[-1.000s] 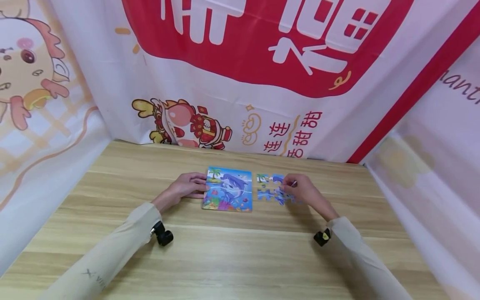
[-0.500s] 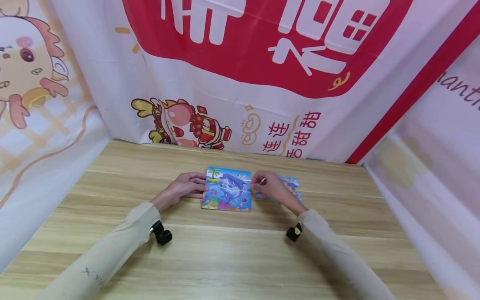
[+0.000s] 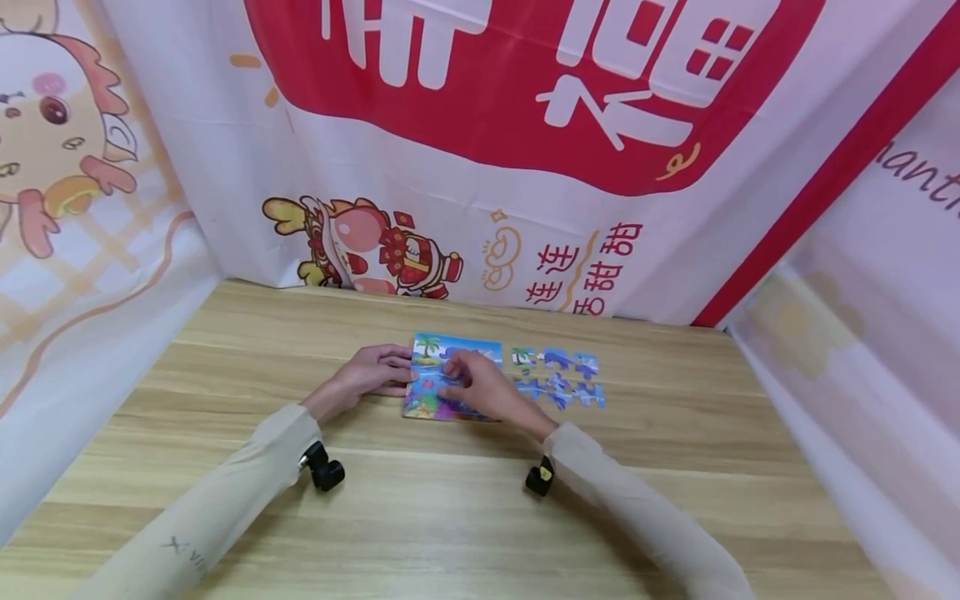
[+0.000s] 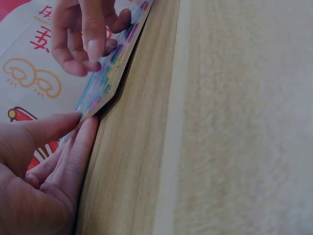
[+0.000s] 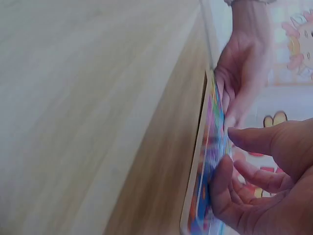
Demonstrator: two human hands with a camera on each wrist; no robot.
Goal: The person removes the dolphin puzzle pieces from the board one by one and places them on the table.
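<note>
Printed cloth [image 3: 457, 187] behind a wooden table [image 3: 427, 508]

Toward the far side lies a squarish picture board [image 3: 428, 382], no clear long axis. The left hand [image 3: 369, 372] grips its left edge; the right hand [image 3: 486, 387] is over its middle, fingers curled, thumb and forefinger parted. Loose puzzle pieces [image 3: 557, 358] lie just right of the board, nearer that hand. Whether its fingertips hold one, I can't tell; they hide the picture beneath.

wood-grain table [image 3: 450, 525], white cloth backdrop [image 3: 202, 142], red patch [image 3: 487, 125], cartoon print [image 3: 360, 250]
</note>
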